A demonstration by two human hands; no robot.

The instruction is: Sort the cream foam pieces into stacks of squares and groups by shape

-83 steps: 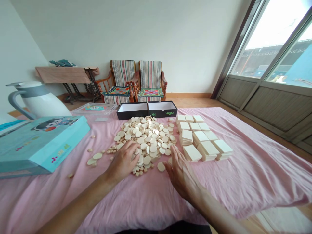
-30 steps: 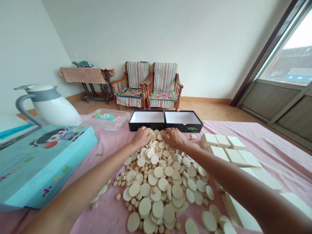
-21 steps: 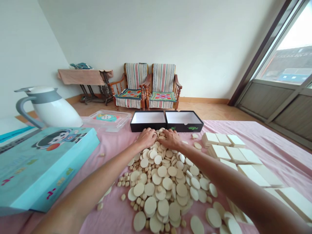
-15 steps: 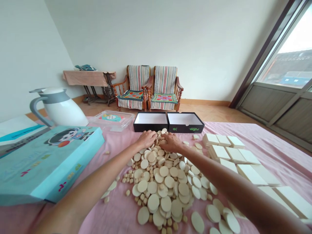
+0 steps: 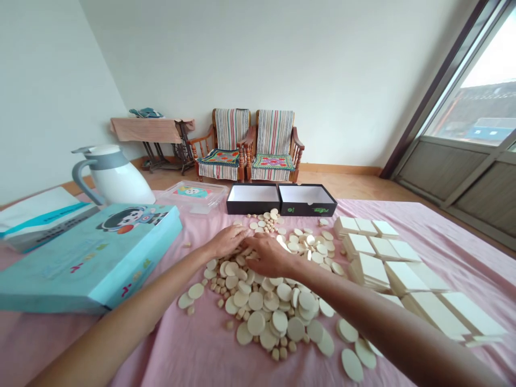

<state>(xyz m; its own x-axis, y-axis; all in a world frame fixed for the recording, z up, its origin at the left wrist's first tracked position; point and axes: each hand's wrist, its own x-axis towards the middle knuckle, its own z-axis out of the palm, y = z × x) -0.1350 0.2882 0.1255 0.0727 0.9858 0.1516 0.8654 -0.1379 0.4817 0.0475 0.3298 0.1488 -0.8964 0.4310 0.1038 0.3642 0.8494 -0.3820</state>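
A wide heap of pale wooden discs (image 5: 278,322) lies on the pink cloth, with small wooden cubes (image 5: 220,285) mixed in along its left and front sides. My left hand (image 5: 229,240) rests at the far left of the heap, fingers stretched out toward the right. Close against it, my right hand (image 5: 269,255) lies over the discs with its fingers extended to the left; the fingertips meet or overlap. Neither hand visibly grips anything, though the pieces under the palms are hidden. Beyond the hands sits a smaller cluster of discs and cubes (image 5: 271,221).
Two black boxes with white insides, a left one (image 5: 253,207) and a right one (image 5: 308,208), stand behind the discs. Stacked square wooden tiles (image 5: 407,277) are at right. At left are a light-blue box (image 5: 133,263), a white jug (image 5: 121,180) and a clear plastic case (image 5: 197,201).
Both hands have drawn back toward me from the far end of the heap, near the black boxes. Discs there have shifted, leaving a small cluster apart behind the hands.
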